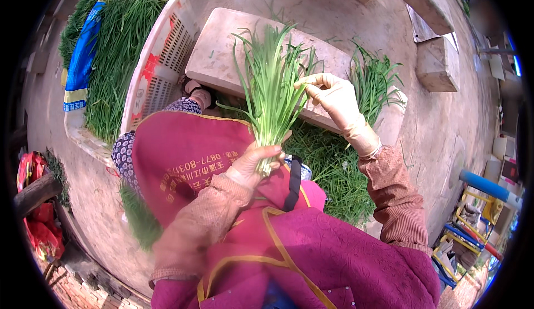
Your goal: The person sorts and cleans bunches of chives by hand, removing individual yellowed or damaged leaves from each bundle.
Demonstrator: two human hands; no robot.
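My left hand is wrapped round the pale stem ends of a bunch of garlic chives, held upright in front of my maroon apron. The long green leaves fan out at the top, over a pale stone slab. At the right side of the bunch, my right hand pinches a leaf between thumb and forefinger. A thin pale glove appears to cover this hand. More chives lie on the slab's right end, just beyond my right wrist.
A large pale plastic crate full of long chives stands at the left, with a blue sack inside. Loose greens cover the ground below the slab. Concrete blocks stand at the far right, a red bag at the left edge.
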